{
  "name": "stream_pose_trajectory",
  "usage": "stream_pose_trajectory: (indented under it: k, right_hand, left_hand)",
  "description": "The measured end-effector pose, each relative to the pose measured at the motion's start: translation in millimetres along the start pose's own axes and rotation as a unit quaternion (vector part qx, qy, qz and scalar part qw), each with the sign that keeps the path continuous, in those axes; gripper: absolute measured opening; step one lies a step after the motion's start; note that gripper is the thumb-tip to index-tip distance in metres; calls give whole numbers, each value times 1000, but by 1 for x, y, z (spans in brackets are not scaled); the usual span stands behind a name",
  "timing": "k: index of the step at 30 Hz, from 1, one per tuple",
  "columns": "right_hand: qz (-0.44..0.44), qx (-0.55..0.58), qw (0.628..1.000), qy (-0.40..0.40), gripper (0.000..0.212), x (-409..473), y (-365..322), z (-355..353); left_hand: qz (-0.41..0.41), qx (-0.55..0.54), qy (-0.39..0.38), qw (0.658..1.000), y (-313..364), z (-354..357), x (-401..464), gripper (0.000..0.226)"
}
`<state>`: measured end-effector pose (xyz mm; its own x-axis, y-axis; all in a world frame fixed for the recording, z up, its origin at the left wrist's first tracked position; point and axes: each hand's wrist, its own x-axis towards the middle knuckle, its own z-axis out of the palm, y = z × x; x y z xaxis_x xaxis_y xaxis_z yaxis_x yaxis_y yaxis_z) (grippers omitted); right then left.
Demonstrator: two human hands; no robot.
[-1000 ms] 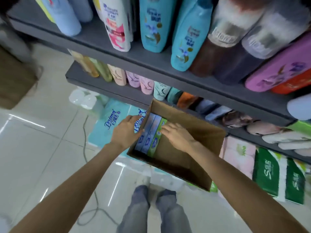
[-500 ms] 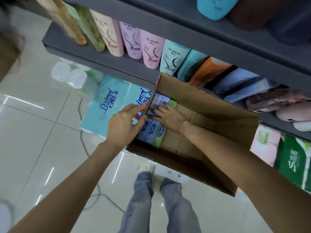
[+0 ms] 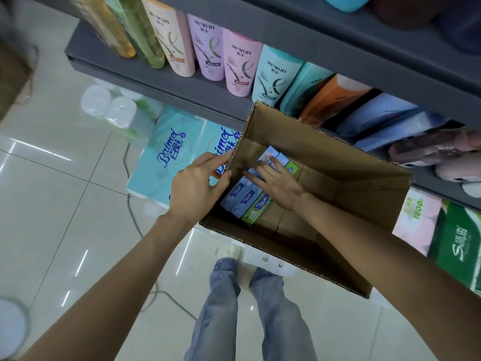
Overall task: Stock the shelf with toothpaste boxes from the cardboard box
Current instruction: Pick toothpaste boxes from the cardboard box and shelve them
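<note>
An open brown cardboard box point(image 3: 364, 194) sits in front of the grey shelf point(image 3: 182, 87). Along its left inner wall lie two blue toothpaste boxes point(image 3: 240, 195) and a green toothpaste box point(image 3: 256, 209). My left hand point(image 3: 197, 186) grips the box's left wall, thumb over the rim. My right hand point(image 3: 276, 178) is inside the box, fingers spread flat on top of the toothpaste boxes; whether it grasps one I cannot tell.
Shampoo bottles point(image 3: 236, 66) stand in a row on the grey shelf. Blue tissue packs point(image 3: 171, 152) and toilet rolls point(image 3: 109, 105) lie under it on the left, green and pink packs point(image 3: 453, 243) on the right. A cable point(image 3: 135, 220) crosses the tiled floor beside my legs point(image 3: 244, 308).
The view has tilted down, so the cardboard box looks nearer and larger. My right hand has slid a little further along the toothpaste boxes. My left hand stays on the box wall.
</note>
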<state>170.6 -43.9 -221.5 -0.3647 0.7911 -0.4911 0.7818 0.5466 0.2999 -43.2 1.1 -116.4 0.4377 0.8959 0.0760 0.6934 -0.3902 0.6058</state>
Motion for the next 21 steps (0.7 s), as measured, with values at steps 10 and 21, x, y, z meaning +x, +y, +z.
stream_pose_trajectory:
  k: [10, 21]
  right_hand:
    - [-33, 32, 999, -23, 101, 2, 6, 1]
    - [190, 223, 954, -62, 85, -37, -6, 25]
  left_hand:
    - [-11, 18, -11, 1000, 4, -2, 1, 33]
    - [-30, 3, -14, 999, 4, 4, -1, 34]
